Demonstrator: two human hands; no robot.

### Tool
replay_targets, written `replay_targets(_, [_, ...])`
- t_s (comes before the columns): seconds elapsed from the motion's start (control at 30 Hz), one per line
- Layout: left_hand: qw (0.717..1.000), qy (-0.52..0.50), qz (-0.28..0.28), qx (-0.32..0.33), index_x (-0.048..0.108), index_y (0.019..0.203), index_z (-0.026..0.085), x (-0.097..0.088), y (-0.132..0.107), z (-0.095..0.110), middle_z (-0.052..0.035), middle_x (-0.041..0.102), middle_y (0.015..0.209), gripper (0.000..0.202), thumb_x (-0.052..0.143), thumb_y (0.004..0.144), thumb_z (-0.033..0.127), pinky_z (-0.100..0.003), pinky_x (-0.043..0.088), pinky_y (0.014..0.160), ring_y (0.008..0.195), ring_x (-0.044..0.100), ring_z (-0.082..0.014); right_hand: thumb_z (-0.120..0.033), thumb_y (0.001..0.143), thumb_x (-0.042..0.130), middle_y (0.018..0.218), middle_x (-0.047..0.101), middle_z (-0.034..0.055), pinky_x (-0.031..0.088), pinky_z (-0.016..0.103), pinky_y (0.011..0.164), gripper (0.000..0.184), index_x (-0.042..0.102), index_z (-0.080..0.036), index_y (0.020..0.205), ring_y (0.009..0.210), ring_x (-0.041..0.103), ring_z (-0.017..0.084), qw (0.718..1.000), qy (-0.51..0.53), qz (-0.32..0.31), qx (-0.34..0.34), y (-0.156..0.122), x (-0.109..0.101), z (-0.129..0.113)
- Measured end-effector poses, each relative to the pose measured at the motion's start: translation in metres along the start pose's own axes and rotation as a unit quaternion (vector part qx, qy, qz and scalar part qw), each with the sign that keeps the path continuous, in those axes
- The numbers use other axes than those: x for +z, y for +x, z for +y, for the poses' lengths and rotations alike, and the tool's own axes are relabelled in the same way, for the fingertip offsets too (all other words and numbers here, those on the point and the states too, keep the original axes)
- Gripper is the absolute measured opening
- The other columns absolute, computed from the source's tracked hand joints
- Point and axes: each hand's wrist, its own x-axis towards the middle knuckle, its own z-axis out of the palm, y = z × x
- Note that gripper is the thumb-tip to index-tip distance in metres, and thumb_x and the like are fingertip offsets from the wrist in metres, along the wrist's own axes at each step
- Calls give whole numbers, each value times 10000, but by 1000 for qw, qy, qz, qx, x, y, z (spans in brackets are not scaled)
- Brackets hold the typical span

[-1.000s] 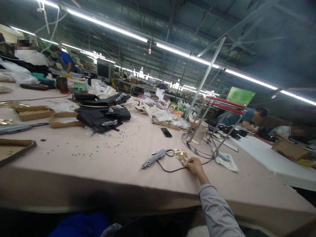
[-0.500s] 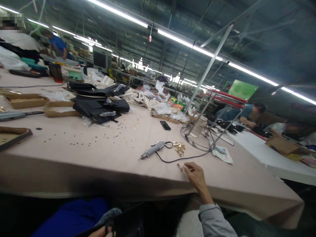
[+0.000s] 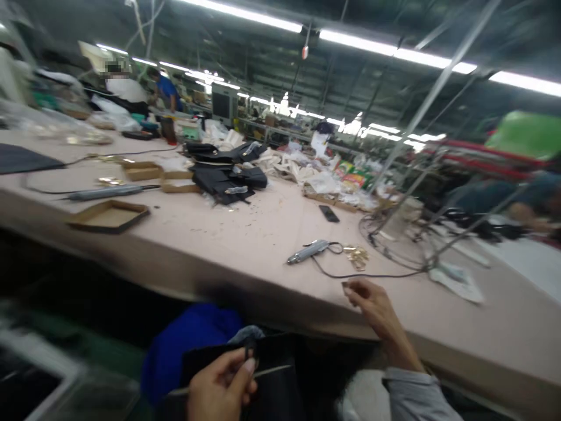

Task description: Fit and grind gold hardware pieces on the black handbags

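My right hand [image 3: 370, 301] is just above the table's front edge. Its thumb and fingertips pinch a small metal fitting [image 3: 345, 286], blurred and partly covered by the fingers. Beyond it lies a loose pile of gold-coloured metal fittings [image 3: 357, 257]. A grey electric screwdriver [image 3: 309, 251] with a black cord rests to the left of that pile. Down at my lap, my left hand [image 3: 223, 383] is closed, thumb against fingers, on a black leather bag piece [image 3: 278, 389]. Clear plastic film [image 3: 246, 334] shows behind the fingers.
Black bags [image 3: 225, 181] are stacked at the left middle of the table [image 3: 272, 251], near cardboard trays [image 3: 109, 216]. A second screwdriver [image 3: 105, 192] lies farther left. A phone [image 3: 328, 213] and a wire-legged metal stand [image 3: 397, 234] are to the right. Co-workers sit or stand beyond.
My right hand has taken the metal fitting from the tabletop and drawn back towards the table edge. My left hand has risen further into view with the black piece. The view has swung left.
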Motion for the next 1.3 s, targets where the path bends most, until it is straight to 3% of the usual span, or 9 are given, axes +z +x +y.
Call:
replay_targets(0.07, [1000,-16,-19,-10,772,788,110,1,-5,10,-52,688,530,454,923,591,490,-225,469,389,443,633,-176,-419,836,795,822,658,33,490,284,658,266,709,-185,928,719,591,175,993,105,-44,-7,-23,28,-22])
replay_targets(0.2, [998,-48,-20,-40,759,839,63,-1,-13,14,-89,716,572,340,840,662,342,-224,486,406,436,633,-162,-412,885,797,849,647,22,462,254,557,339,696,-225,1149,642,546,145,952,262,-155,29,-73,90,-64])
replay_targets(0.37, [997,-33,-50,-45,768,898,30,-6,-24,12,-107,722,544,292,751,726,266,-214,478,429,420,621,-147,-433,938,748,915,681,51,478,255,568,320,749,-210,1167,653,565,142,939,258,-223,29,-106,135,-88])
replay_targets(0.67, [994,-35,-94,-38,800,924,25,-8,-26,14,-124,738,573,283,728,748,235,-224,490,462,435,625,-148,-412,985,673,821,662,37,473,270,638,248,814,-221,1058,746,613,181,955,141,-259,-43,-103,135,-93])
replay_targets(0.87, [993,-24,-107,-32,811,939,35,-11,-28,14,-128,745,585,280,727,775,246,-231,495,488,450,634,-151,-401,974,661,809,688,47,447,283,590,232,819,-231,986,725,624,198,969,66,-224,-82,-106,137,-99])
replay_targets(1.03, [991,-37,-121,-38,816,915,35,-11,-28,19,-123,739,575,279,712,752,236,-230,489,485,442,623,-147,-412,967,688,870,688,69,515,294,628,236,818,-226,1031,770,661,215,968,99,-218,-71,-109,141,-98])
replay_targets(1.3, [986,-62,-148,-35,805,823,51,-11,-30,23,-141,763,657,251,742,758,285,-225,508,491,494,651,-149,-440,951,721,861,642,55,510,291,573,255,819,-212,1005,674,632,179,962,134,-237,-23,-113,146,-93])
